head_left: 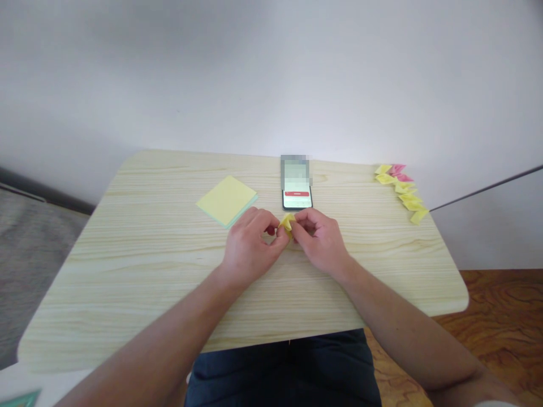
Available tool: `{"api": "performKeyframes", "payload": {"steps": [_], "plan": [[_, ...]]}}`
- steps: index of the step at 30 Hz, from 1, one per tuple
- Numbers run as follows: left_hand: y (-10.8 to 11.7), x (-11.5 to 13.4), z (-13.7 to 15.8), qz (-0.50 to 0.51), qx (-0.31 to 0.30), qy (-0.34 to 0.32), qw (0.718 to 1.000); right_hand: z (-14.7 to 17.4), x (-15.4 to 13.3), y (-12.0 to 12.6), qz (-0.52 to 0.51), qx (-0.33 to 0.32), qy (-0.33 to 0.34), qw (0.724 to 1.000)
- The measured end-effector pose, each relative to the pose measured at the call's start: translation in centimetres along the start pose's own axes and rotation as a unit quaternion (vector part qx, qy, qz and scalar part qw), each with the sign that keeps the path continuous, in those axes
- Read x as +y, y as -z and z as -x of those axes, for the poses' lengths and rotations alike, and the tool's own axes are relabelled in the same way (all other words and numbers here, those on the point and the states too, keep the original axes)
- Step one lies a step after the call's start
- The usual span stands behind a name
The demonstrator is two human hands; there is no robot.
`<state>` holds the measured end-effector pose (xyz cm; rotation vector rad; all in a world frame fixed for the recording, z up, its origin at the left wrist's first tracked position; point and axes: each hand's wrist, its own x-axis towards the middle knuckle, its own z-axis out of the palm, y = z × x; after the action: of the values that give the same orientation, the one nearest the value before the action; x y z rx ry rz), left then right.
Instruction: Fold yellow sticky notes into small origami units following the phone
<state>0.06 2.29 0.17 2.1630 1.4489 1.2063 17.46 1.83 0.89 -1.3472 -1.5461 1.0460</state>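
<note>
Between my two hands is a small yellow folded paper piece [288, 221], its upper part showing above the fingertips. My left hand [253, 240] pinches its left side with thumb and forefinger. The right side is gripped the same way by my right hand [321, 236]. Fingers cover the lower part of the paper, so its full shape is hidden. Just left of my left hand lies a stack of square paper sheets [228, 199], yellow on top with green edges below. A phone [297, 200] with a lit screen lies right behind the folded piece.
Several yellow folded paper pieces [409, 201] and some pink folded paper [399, 169] lie along the right edge of the pale wooden table [139, 254]. A white wall [271, 73] rises behind the table. Wooden floor [504, 316] shows at the lower right.
</note>
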Motion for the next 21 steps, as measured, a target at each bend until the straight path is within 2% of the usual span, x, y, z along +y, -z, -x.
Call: {"api": "performKeyframes", "payload": {"steps": [7, 15, 21], "plan": [[0.12, 0.16, -0.04, 0.036, -0.010, 0.007, 0.999, -0.27, -0.29, 0.80, 0.050, -0.027, 0.024, 0.998], [0.16, 0.09, -0.08, 0.036, -0.023, 0.018, 0.999, -0.27, -0.39, 0.93, 0.092, -0.018, 0.052, 0.994], [0.03, -0.26, 0.01, 0.017, -0.035, -0.033, 0.999, -0.30, -0.16, 0.84, 0.117, -0.016, 0.058, 0.991]]}}
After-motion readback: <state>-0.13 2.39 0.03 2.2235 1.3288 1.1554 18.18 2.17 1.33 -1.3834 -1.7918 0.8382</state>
